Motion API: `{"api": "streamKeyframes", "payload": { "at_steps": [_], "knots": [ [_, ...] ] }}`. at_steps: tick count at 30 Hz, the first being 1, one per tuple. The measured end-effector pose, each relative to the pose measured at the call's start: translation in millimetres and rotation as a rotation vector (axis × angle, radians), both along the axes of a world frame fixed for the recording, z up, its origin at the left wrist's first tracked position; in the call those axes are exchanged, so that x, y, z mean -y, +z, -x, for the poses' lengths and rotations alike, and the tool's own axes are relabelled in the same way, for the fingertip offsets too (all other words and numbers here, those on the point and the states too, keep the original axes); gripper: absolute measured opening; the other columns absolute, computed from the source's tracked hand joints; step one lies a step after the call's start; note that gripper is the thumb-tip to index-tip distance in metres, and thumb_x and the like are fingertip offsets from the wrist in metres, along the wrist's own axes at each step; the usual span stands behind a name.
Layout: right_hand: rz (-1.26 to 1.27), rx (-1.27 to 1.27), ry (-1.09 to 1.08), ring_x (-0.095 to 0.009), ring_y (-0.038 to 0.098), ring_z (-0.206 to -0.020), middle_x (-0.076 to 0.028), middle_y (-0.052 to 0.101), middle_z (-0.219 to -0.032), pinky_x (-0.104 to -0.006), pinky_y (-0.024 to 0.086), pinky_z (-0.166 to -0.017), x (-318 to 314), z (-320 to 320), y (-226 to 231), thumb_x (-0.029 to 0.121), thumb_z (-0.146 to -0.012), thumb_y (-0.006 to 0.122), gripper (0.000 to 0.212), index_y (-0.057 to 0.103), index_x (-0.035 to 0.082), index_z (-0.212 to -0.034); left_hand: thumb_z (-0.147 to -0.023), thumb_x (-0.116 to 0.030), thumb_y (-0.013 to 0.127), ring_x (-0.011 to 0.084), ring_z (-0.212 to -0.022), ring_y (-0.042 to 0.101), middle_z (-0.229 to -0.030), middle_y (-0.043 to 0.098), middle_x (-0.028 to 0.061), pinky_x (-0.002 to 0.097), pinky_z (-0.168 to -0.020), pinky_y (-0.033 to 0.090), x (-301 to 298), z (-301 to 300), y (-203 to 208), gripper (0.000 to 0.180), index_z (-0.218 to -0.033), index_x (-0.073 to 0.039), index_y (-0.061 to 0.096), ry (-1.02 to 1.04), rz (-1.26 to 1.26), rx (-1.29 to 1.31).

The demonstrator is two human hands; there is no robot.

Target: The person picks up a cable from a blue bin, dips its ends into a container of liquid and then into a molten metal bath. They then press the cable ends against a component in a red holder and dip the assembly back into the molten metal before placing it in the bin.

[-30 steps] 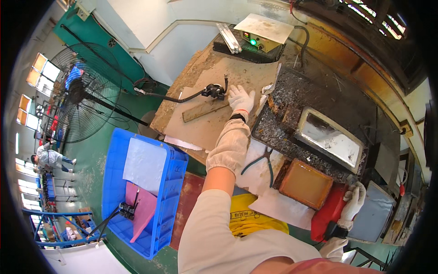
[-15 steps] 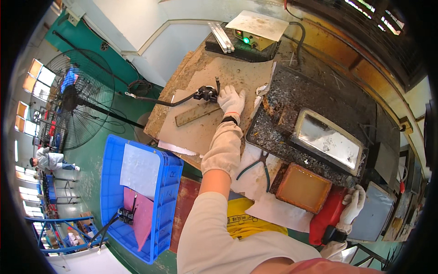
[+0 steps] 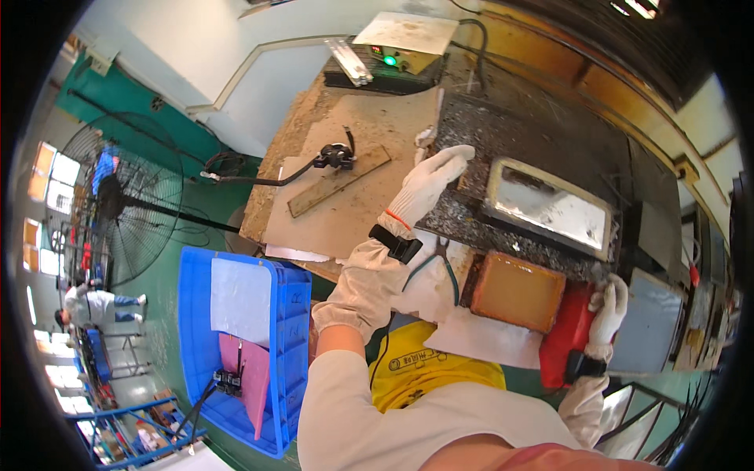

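Observation:
My left hand (image 3: 432, 182), in a white glove, reaches over the near left edge of a dark, crusted metal plate (image 3: 463, 125). Its fingers are stretched out, and nothing shows in them. To its left, a black electrical part (image 3: 335, 156) with a thick black cable (image 3: 267, 182) lies on cardboard, beside a flat bar (image 3: 338, 182). My gloved right hand (image 3: 608, 314) is at the right, by a red object (image 3: 567, 334). Its fingers are curled; a small grey bit shows at their tips, too unclear to name. Between the hands sit a tray of amber liquid (image 3: 518, 292) and a bath of shiny metal (image 3: 550, 210).
Green-handled pliers (image 3: 449, 275) lie on paper near the bench's front. A blue crate (image 3: 289, 345) at the left holds another black cabled part (image 3: 228, 382). A control box (image 3: 408, 61) with a green light stands at the back. A large fan (image 3: 114, 196) and a person (image 3: 90, 304) are far left.
My left hand has let go of the black electrical part and moved right to the dark plate. The view has shifted slightly; my right hand stays by the red object.

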State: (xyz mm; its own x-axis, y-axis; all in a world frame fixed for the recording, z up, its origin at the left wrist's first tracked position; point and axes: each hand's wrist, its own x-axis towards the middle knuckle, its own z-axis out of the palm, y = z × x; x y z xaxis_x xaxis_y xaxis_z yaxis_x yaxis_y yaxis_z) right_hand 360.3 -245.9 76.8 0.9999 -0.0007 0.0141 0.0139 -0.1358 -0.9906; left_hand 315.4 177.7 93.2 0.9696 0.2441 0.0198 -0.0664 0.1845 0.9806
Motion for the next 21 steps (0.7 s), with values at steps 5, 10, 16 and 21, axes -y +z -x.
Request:
{"api": "streamKeyframes", "payload": {
  "at_steps": [5,10,16,21],
  "knots": [
    [-0.069,-0.022,0.006,-0.005,0.051,-0.057,-0.004,0.060,-0.082,-0.0166,0.041,-0.046,-4,1,7,0.014,-0.092,0.049,0.021,0.053,0.003,-0.109,-0.085,-0.019,0.052,0.0237,-0.101,0.054,-0.105,0.060,0.0079,0.0302,-0.091,0.041,36,-9,12,0.028,-0.111,-0.010,0.060,-0.021,-0.849,0.077],
    [-0.128,-0.018,0.032,-0.004,0.051,-0.055,-0.003,0.060,-0.081,-0.0161,0.043,-0.046,1,0,4,0.013,-0.091,0.048,0.019,0.054,0.004,-0.107,-0.082,-0.012,0.054,0.0253,-0.097,0.055,-0.099,0.062,0.0076,0.0339,-0.086,0.044,61,-16,2,0.032,-0.114,-0.013,0.058,-0.019,-1.019,0.188],
    [-0.157,-0.015,0.038,-0.004,0.051,-0.055,-0.002,0.060,-0.079,-0.0163,0.043,-0.046,2,1,4,0.014,-0.092,0.049,0.017,0.055,0.004,-0.104,-0.079,-0.009,0.054,0.0295,-0.094,0.055,-0.099,0.061,0.0105,0.0372,-0.085,0.045,72,-14,4,0.036,-0.116,-0.010,0.054,0.114,-1.370,0.179],
    [-0.225,0.005,0.107,-0.005,0.051,-0.056,-0.002,0.060,-0.079,-0.0167,0.043,-0.047,1,-2,2,0.013,-0.092,0.049,0.016,0.056,0.004,-0.104,-0.079,-0.011,0.055,0.0315,-0.098,0.053,-0.102,0.059,0.0121,0.0381,-0.086,0.043,84,28,27,0.030,-0.109,-0.009,0.057,0.236,-1.206,0.307]
  ]
}}
